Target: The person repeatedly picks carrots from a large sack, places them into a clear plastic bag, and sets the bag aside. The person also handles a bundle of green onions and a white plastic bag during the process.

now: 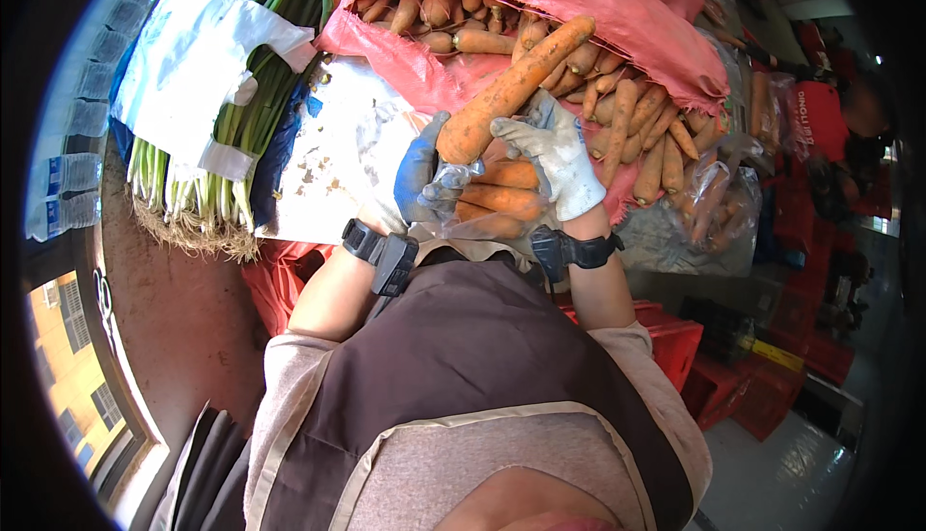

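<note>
A large, soil-flecked carrot [517,90] slants above the worktop, its thick end beside my left hand [427,176]. The glove there is blue and grey; its thumb lies along the carrot and its curled fingers grip the rim of a clear plastic bag [477,227]. Several carrots [506,194] lie inside this bag, between my wrists. On the carrot's other side is my right hand [557,151], in a white and grey glove. Its fingertips meet the carrot's lower edge, but whether they grip it is unclear. Behind, a torn pink woven sack [651,24] holds many loose carrots [640,108].
Spring onions [195,198] lie to the left, partly under white plastic sheeting [195,75]. Another clear bag of carrots [712,205] sits at the right. Red crates [752,386] stand on the floor beyond. A person in red [821,119] is at the far right.
</note>
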### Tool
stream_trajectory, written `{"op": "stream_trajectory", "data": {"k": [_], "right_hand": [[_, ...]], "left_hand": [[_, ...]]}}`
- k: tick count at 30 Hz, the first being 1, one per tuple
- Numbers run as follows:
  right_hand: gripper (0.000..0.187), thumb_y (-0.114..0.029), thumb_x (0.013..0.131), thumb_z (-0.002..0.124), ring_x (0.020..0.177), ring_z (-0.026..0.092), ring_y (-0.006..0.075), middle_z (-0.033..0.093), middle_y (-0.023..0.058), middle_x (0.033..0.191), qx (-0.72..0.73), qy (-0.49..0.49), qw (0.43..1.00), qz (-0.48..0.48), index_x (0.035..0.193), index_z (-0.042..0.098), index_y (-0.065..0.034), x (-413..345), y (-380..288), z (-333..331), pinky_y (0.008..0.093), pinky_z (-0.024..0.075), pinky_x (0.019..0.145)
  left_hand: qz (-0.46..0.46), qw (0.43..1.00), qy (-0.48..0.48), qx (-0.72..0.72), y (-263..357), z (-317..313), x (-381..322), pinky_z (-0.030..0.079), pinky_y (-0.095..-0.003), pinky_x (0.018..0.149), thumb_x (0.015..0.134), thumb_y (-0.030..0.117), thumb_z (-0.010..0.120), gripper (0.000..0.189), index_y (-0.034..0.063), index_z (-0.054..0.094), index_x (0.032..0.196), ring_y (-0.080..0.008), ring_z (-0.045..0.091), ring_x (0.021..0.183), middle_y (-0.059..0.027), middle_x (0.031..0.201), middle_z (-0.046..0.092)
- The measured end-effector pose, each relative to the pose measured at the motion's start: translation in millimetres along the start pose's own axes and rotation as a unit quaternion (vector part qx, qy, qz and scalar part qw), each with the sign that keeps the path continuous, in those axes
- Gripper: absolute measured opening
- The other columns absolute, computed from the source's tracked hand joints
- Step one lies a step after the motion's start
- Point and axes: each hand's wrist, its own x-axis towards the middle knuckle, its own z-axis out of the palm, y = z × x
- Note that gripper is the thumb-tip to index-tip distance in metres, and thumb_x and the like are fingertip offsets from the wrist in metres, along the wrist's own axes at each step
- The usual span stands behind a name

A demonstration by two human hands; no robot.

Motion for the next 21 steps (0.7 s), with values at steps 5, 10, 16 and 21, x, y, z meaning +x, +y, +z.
{"op": "stream_trajectory", "data": {"k": [5, 10, 16, 21], "right_hand": [[0.038, 0.006, 0.080, 0.070, 0.082, 0.066, 0.0125, 0.065, 0.0083, 0.094, -0.062, 0.022, 0.996, -0.061, 0.113, 0.054, 0.0019, 2.0, 6.9, 16.0, 0.0239, 0.0555, 0.069], [0.032, 0.005, 0.085, 0.064, 0.092, 0.065, 0.0131, 0.065, 0.0088, 0.101, 0.034, -0.003, 0.999, 0.002, 0.116, 0.053, 0.0022, 1.0, 11.3, 7.4, 0.0238, 0.0550, 0.076], [0.031, -0.001, 0.089, 0.058, 0.092, 0.065, 0.0146, 0.067, 0.0110, 0.104, 0.220, -0.006, 0.976, 0.009, 0.119, 0.055, 0.0026, 1.1, 43.0, -15.8, 0.0237, 0.0520, 0.084], [0.033, 0.000, 0.089, 0.055, 0.081, 0.063, 0.0108, 0.065, 0.0082, 0.097, 0.339, -0.042, 0.940, 0.009, 0.122, 0.056, 0.0017, -0.2, 68.0, -37.0, 0.0228, 0.0509, 0.078]], "left_hand": [[0.010, 0.999, -0.029, 0.020, -2.5, -8.1, 2.5, 0.050, -0.0194, 0.047, 0.104, 0.027, 0.039, 0.037, 0.0031, 0.047, 0.130, -0.0127, 0.061, 0.063, -0.0101, 0.098, 0.065], [-0.064, 0.994, -0.068, 0.052, 13.1, -8.2, -6.7, 0.047, -0.0187, 0.046, 0.099, 0.032, 0.052, 0.039, 0.0028, 0.051, 0.125, -0.0117, 0.059, 0.057, -0.0099, 0.086, 0.065], [0.301, 0.715, 0.159, 0.611, -2.1, 26.0, -2.2, 0.043, -0.0202, 0.054, 0.088, 0.020, 0.069, 0.036, 0.0009, 0.056, 0.116, -0.0058, 0.053, 0.061, -0.0028, 0.088, 0.061], [0.122, 0.839, 0.157, 0.506, 7.5, 36.1, -11.8, 0.042, -0.0186, 0.056, 0.090, 0.016, 0.066, 0.039, 0.0004, 0.054, 0.124, -0.0036, 0.051, 0.066, -0.0002, 0.091, 0.061]]}}
